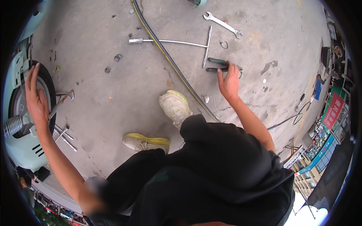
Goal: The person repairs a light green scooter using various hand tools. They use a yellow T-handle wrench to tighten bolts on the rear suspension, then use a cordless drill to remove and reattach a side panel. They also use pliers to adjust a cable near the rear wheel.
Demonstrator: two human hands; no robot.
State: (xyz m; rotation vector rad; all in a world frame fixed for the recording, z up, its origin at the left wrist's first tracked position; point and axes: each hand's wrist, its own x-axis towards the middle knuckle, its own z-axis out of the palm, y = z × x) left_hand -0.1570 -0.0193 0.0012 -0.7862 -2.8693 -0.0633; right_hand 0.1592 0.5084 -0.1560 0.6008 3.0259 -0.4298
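Both arms stretched wide apart over the concrete floor.

The left hand lies flat, fingers straight, on the scooter's tyre, forearm running up from the lower left. The right hand, fingers spread, reaches down onto dark-handled pliers on the ground, just beside a T-handle wrench; a spanner lies beyond.

Left hand on scooter tyre, right hand touching pliers — concrete floor, spanner.
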